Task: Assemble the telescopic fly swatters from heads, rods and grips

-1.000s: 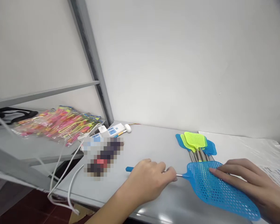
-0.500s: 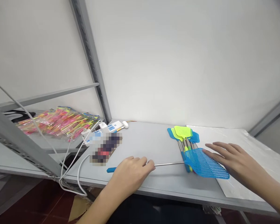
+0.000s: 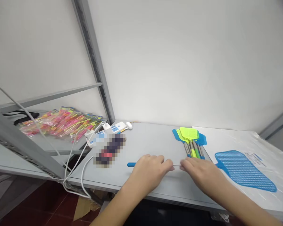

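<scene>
A blue fly swatter (image 3: pixel 245 169) with a thin metal shaft lies level across my front, its mesh head to the right over the white sheet. My left hand (image 3: pixel 151 169) is closed around the handle end, and the blue tip sticks out to its left. Closed on the same shaft, a short way to the right, is my right hand (image 3: pixel 201 171). A little bare metal shows between the two hands. Behind my right hand lies a bunch of yellow-green and blue fly swatters (image 3: pixel 190 134), their handles partly hidden by it.
A white plastic-wrapped sheet (image 3: pixel 269 201) covers the table's right part. At left are power strips (image 3: pixel 115 128) with white cables, a blurred-out dark item (image 3: pixel 110 149), and a metal rack post (image 3: pixel 91 56). Bagged colourful items (image 3: pixel 66 122) lie on the shelf beyond.
My right hand has left the swatter's mesh head and closed on its shaft. The swatter and my left hand have shifted right, and the head now reaches over the white sheet.
</scene>
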`<state>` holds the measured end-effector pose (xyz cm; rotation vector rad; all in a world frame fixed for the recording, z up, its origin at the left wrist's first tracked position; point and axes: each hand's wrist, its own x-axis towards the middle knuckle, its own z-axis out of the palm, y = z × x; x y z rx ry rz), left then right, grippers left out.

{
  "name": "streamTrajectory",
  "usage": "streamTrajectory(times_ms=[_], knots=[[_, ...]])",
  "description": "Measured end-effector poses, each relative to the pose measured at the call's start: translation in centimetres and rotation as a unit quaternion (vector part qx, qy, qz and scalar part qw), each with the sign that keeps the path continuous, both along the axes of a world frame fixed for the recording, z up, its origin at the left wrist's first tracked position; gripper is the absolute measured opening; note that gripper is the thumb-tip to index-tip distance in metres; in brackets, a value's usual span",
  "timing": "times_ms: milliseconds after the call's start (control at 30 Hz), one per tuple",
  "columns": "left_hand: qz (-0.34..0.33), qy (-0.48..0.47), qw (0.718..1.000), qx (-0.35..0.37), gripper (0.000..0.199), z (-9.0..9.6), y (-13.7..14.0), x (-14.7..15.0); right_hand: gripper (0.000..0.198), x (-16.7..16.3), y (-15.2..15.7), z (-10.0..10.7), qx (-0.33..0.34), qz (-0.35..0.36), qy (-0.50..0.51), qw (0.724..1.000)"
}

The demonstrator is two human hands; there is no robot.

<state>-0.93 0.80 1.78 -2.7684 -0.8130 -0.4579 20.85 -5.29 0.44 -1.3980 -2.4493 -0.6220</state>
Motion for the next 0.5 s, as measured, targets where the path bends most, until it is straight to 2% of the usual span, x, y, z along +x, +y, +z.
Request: streamTrajectory(times_ms=[167,267,367,500], knots=[[0.050,0.034,0.998,-0.028,0.015,-0.8,2.5,-4.0,0.018,8.0,1.2,-0.7,0.007,0.028,-0.030,0.999],[0.067,0.040,0.996,-0.039,0.020,-0.6,3.7,-5.0,0.015,11.4,2.5,-0.6,0.020,0.022,-0.059,0.998],[0.076,0.031,0.996,-0.042,0.022,-0.4,4.8,-4.3,0.019,11.5,3.9,-0.2,0.014,0.001,-0.052,0.999],[0.049,-0.008,0.998,-0.033,0.022,-0.8,5.8,-1.0,0.028,6.9,5.3,0.2,0.005,0.001,-0.018,1.000]])
